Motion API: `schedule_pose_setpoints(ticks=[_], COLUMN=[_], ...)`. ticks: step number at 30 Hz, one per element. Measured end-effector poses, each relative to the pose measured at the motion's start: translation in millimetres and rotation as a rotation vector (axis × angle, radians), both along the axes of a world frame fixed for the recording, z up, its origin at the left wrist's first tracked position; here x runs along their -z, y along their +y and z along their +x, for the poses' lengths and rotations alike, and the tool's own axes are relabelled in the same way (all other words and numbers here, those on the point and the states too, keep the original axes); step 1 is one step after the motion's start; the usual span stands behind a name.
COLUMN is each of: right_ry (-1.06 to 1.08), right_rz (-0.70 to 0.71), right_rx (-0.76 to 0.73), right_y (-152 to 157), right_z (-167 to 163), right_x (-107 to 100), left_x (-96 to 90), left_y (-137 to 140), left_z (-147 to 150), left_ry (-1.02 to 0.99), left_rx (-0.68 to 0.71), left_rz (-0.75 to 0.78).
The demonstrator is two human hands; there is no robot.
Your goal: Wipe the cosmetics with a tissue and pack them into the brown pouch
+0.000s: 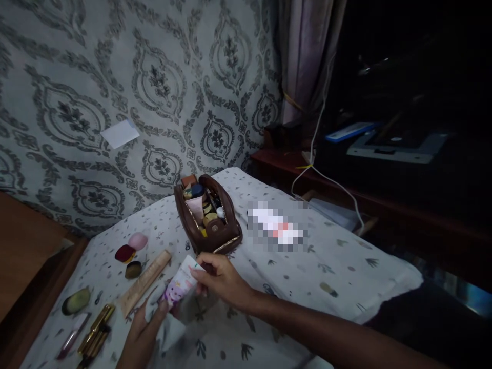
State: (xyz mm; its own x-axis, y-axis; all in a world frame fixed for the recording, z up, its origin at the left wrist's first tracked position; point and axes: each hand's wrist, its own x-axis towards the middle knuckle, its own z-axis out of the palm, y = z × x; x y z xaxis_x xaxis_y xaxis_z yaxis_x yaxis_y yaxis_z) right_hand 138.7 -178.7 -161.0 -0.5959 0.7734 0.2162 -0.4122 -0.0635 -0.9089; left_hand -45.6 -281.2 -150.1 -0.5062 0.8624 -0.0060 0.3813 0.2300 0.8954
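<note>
The right hand (223, 281) has its fingers pinched on the upper end of a white-and-purple tube (179, 285); the left hand (141, 332) clamps its lower end, along with a pale cloth (171, 330). The tube slants from lower left to upper right, its upper end towards the brown bag (232, 221). The worktop (292, 287) wears a leaf-print cover; beyond stand a patterned wall (161, 77) and a curtain (305, 56).

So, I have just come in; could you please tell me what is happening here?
A person holds a white and purple tube in both hands: the right hand at its upper end, the left hand lower down, with a pale cloth. Beyond them, a brown bag stands open, filled with small items. A peach tube and a pink sponge lie outside it, to the left.
</note>
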Motion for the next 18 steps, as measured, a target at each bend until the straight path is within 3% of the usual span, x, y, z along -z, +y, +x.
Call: schedule_pose_setpoints(ticks=[2, 6, 12, 15, 18], right_ry=[-0.014, -0.140, -0.275, -0.377, -0.412], right_rz=[0.063, 0.432, 0.864, 1.030, 1.080], right_rx=[0.060, 0.252, 0.302, 0.375, 0.417], right_y=[-1.4, -3.9, -7.7, -9.7, -12.2], right_z=[6.3, 17.2, 30.3, 34.5, 36.8], right_x=[1.2, 1.3, 1.9, -0.7, -3.2], left_x=[8.0, 23.2, 37.8, 41.6, 50.6], left_y=[5.4, 11.5, 19.5, 25.3, 26.6], left_z=[-0.3, -8.2, -19.3, -24.6, -30.8], left_ry=[0.011, -0.026, -0.297, -0.378, -0.287], left_rx=[-0.020, -0.042, -0.095, -0.094, -0.080], left_rz=[-0.013, -0.095, -0.202, -0.246, -0.226])
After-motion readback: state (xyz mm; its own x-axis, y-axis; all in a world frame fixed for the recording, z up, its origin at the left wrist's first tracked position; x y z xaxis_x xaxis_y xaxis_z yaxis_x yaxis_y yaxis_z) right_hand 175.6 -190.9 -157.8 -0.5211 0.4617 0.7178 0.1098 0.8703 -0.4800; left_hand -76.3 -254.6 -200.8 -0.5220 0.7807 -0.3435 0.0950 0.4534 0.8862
